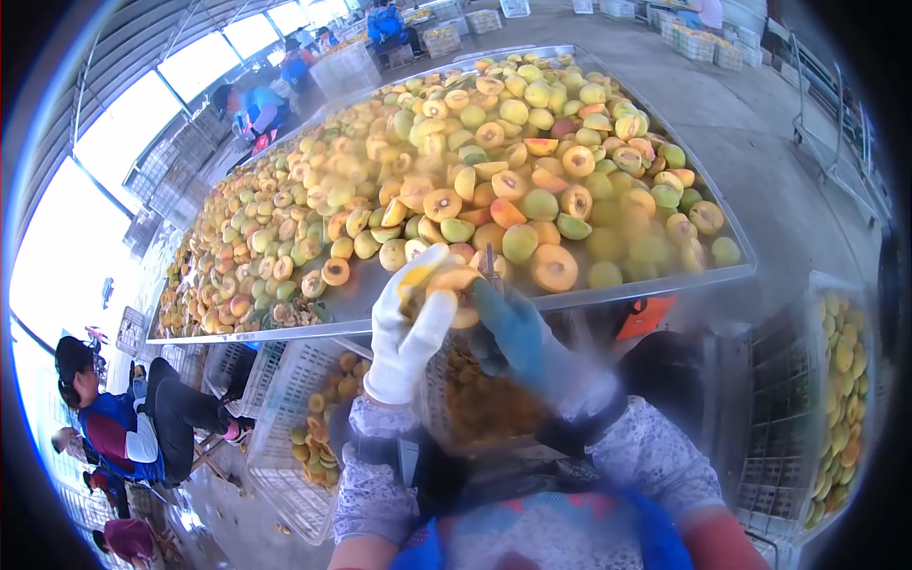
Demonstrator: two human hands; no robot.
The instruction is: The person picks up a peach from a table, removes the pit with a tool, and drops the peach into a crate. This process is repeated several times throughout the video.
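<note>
Left hand (404, 337), white glove stained yellow at the fingers: closed on one fruit (452, 279), orange-yellow, held up between thumb and fingers, near the table's front edge. Right hand (518, 328), blue-green glove: fingers bent and closed on a slim dark tool (490, 260), its shaft standing upright above the fingertips, just beside the fruit's right side; whether the tool touches the fruit cannot be told. Table (655, 284), metal, raised rim: heaped with halves (442, 204), yellow, green and orange, many cut side up. Below the table: crate (275, 456), pale plastic, with more fruit, left of the left forearm; second crate (774, 427), likewise filled, far right. Seated person (119, 427), dark cap, blue vest, at left, well apart from the hands.
</note>
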